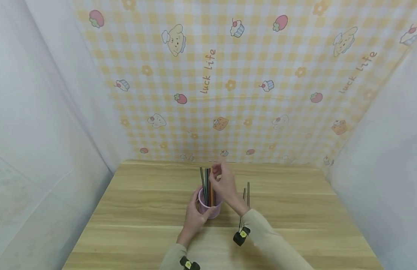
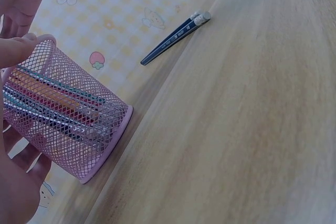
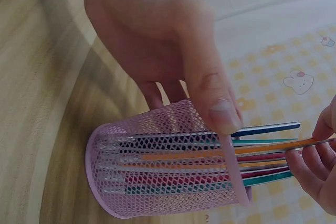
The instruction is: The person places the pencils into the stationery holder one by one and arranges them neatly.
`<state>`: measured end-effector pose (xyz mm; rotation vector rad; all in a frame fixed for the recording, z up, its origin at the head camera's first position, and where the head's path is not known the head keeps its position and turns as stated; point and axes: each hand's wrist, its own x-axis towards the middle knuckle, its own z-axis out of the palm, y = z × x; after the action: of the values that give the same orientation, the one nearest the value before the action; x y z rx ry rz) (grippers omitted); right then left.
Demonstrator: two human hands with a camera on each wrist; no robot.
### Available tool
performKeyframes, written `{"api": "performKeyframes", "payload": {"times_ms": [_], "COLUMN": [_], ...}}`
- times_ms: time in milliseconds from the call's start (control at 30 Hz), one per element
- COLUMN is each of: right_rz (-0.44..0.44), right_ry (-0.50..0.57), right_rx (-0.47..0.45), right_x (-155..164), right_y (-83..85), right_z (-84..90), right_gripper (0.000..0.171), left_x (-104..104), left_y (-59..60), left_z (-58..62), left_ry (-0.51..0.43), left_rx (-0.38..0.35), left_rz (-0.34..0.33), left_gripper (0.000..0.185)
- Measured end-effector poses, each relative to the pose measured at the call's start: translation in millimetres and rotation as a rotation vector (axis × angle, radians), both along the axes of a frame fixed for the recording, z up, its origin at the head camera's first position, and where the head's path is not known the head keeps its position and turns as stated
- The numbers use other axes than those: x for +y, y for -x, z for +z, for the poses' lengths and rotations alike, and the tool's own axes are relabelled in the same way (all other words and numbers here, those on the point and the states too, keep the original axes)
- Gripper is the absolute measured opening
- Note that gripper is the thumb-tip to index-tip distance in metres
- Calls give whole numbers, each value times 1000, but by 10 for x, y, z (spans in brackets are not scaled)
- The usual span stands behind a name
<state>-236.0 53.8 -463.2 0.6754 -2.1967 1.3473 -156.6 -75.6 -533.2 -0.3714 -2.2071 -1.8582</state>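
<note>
A pink mesh pen cup (image 1: 208, 212) stands on the wooden table, holding several slim coloured chopsticks (image 3: 273, 130) in orange, red, green and dark blue. My left hand (image 1: 194, 218) grips the cup round its side, with the thumb (image 3: 223, 114) at the rim. Above the rim, my right hand (image 1: 226, 184) pinches the upper end of an orange chopstick (image 3: 262, 147), whose lower part is inside the cup. Pale knobbed ends of the chopsticks show through the mesh near the base.
Dark blue chopsticks (image 2: 176, 38) with white knobbed ends lie on the table (image 1: 289, 210) to the right of the cup, partly hidden by my right forearm. A yellow checked cloth (image 1: 249, 108) hangs behind the table, with white sheets (image 1: 49, 150) at both sides.
</note>
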Motion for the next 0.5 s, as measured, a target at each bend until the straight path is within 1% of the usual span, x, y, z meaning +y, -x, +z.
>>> {"api": "performKeyframes", "payload": {"times_ms": [133,267,367,500], "right_rz": [-16,-30,-42,-69], "right_ry": [-14,-15,-13,-7], "right_rx": [-2,-57,-96,-122], "right_x": [0,21,62,151], "right_y": [-2,9,19,51], "right_z": [-41,-65,-80,-75], "right_gripper": [27,26,26,25], "left_x": [11,20,20,17], "left_y": [12,19,18,16], "left_z": [-7,-4,-4,-7], "left_ry": [0,-3,-8,-7], "left_rx": [23,47,58,69], "left_rz": [14,27,22,20], "left_gripper": [80,79,79,79]}}
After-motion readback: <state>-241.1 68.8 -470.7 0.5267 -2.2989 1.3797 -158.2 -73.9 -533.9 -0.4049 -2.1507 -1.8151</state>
